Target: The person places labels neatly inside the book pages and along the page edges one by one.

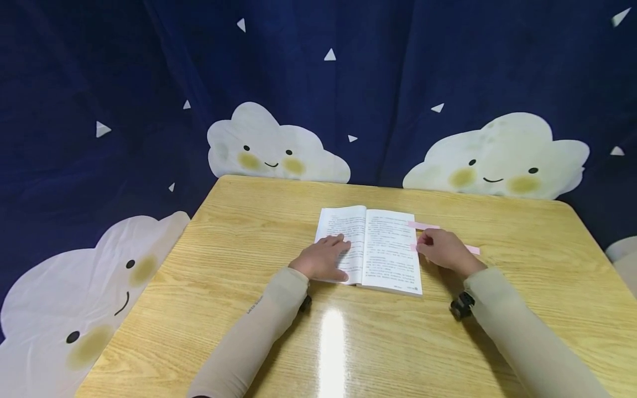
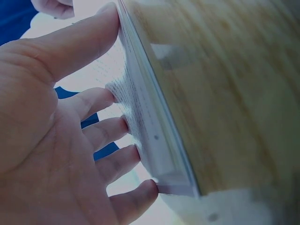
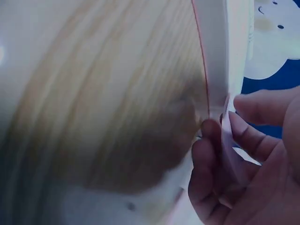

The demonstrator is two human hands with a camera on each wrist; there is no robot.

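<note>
An open book [image 1: 390, 260] with printed pages lies on the wooden table. My left hand [image 1: 323, 257] rests on its left page, fingers spread; the left wrist view shows the fingertips [image 2: 117, 157] along the page. At the right page's outer edge, my right hand [image 1: 446, 252] pinches a pink paper strip [image 1: 471, 250], which shows on both sides of the hand. In the right wrist view this strip [image 3: 228, 138] runs between thumb and fingers beside the book's edge. Just above, a second pink strip [image 1: 425, 225] sticks out from the same page edge.
The light wooden table [image 1: 239, 232] extends around the book on all sides. Behind it hangs a dark blue curtain [image 1: 288, 72] printed with smiling clouds and white triangles. A bright light reflection lies on the tabletop in front of the book.
</note>
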